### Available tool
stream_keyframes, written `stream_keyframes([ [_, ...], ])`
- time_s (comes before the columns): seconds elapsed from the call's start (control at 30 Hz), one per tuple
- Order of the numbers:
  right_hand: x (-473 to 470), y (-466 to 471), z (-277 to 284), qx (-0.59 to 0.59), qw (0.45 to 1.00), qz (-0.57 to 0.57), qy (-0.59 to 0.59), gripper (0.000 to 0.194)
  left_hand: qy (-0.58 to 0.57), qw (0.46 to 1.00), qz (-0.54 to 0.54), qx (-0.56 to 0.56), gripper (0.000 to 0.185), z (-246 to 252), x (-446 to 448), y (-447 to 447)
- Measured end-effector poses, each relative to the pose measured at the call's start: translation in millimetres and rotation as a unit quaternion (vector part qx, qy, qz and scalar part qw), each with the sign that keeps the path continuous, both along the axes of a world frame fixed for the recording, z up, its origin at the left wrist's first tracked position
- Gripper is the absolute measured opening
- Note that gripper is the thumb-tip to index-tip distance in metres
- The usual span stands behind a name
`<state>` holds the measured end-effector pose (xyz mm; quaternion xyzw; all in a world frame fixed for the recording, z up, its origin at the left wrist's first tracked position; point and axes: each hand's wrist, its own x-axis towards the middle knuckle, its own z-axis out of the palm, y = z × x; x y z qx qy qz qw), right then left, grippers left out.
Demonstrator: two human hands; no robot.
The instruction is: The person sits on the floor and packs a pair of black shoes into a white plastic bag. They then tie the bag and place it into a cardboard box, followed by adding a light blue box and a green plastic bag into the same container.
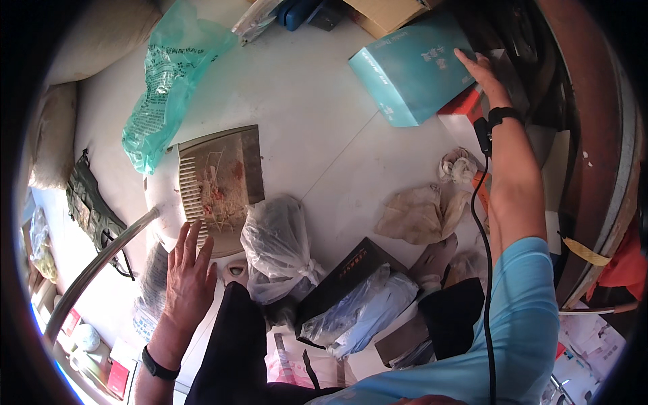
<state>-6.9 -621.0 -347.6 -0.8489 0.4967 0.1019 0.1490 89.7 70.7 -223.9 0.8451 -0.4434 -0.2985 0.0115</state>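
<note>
My right hand (480, 72) is at the right edge of a teal cardboard box (420, 71), with one digit lying on its printed face and the others partly hidden behind that edge. Under the box is a red and white box (461, 109). My left hand (191, 276) holds nothing, its fingers apart, over the near edge of a dustpan (253, 162) with comb-like teeth. Straw-like debris (217, 195) and dust lie in the pan. Right of this hand, a knotted clear plastic bag (278, 243) sits on the floor.
A green plastic bag (164, 91) lies beyond the dustpan. A metal pole (101, 268) slants from it at left. Before me are an open black box (349, 273) with plastic-wrapped cloth (377, 309) and crumpled brown paper (412, 215). A black cable (481, 223) hangs along my right arm.
</note>
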Motion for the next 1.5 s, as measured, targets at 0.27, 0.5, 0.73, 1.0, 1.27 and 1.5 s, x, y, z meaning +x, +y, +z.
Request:
stream_keyframes([
  [0.27,-37.9,105.1,1.3,0.007,0.989,-0.008,-0.147,0.09,0.034,0.996,0.002,-0.085,0.056,9.0,-9.2,-30.1],
  [0.5,-50.6,204.7,3.4,-0.025,0.997,-0.025,-0.075,0.089,0.097,0.931,0.08,-0.344,0.055,-42.0,-6.7,-79.0],
  [0.73,-75.9,257.8,-3.0,0.08,0.984,-0.067,-0.142,0.089,0.193,0.845,0.306,-0.394,0.066,-119.8,34.3,-170.6],
  [1.0,-115.3,287.7,-9.8,0.39,0.783,-0.413,-0.254,0.088,0.307,0.845,0.34,-0.277,0.057,-137.7,16.9,-157.8],
  [1.27,-110.7,338.2,0.3,0.501,0.706,-0.329,-0.377,0.087,0.371,0.845,0.323,-0.212,0.055,-143.1,-27.6,-142.0],
  [1.5,-109.9,350.2,8.0,0.479,0.695,-0.375,-0.383,0.081,0.4,0.833,0.366,-0.114,0.057,-167.2,-13.3,-162.4],
])
